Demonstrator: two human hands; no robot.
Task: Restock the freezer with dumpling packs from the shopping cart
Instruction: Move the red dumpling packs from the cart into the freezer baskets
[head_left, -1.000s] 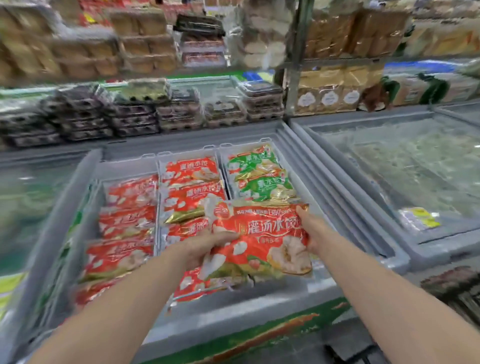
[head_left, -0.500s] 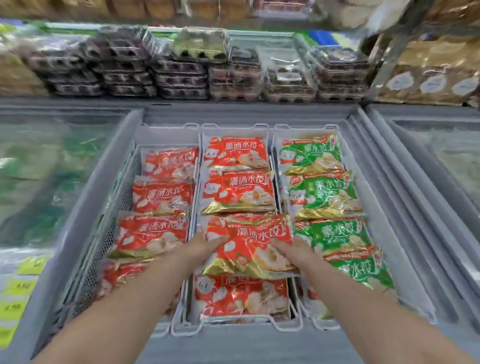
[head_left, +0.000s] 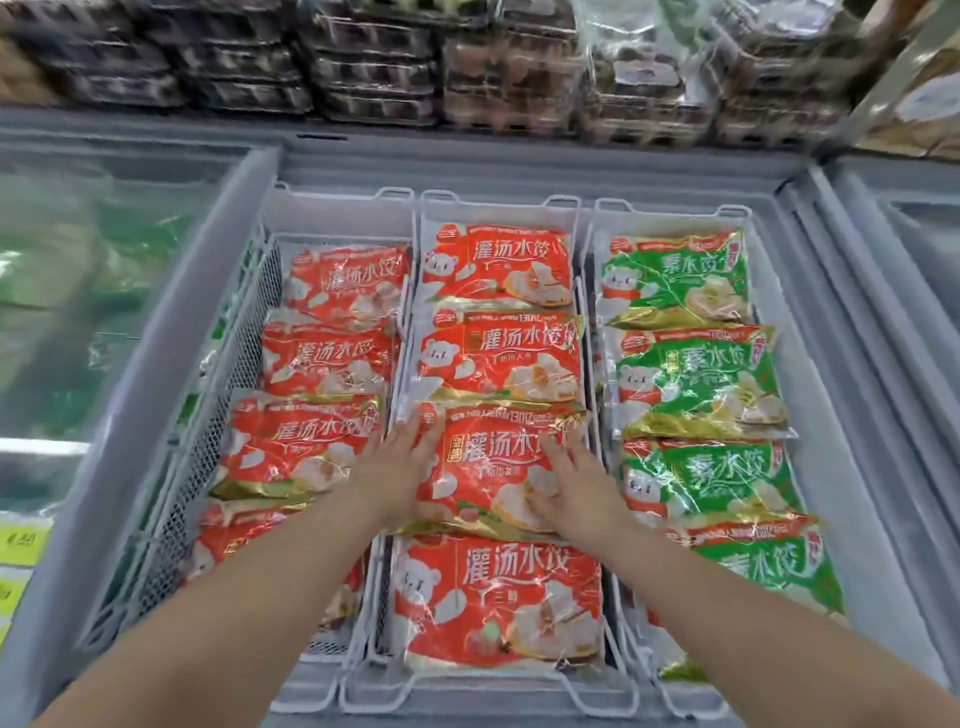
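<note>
Inside the middle freezer basket (head_left: 422, 244), third row from its far end, a red dumpling pack (head_left: 493, 460) lies under the left hand (head_left: 397, 467) and right hand (head_left: 574, 486), both flat-fingered, pressing. It looks soft, crinkly and slippery; its side edges suit gripping.

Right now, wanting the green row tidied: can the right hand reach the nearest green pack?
Probably yes: the right hand rests on the red pack; the green pack beside lies uncovered.

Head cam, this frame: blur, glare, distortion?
Head view: red pack under the left hand and right hand reads sharp; glare streaks on the green packs; shelf trays up top smeared; freezer rim bowed by the wide lens.
</note>
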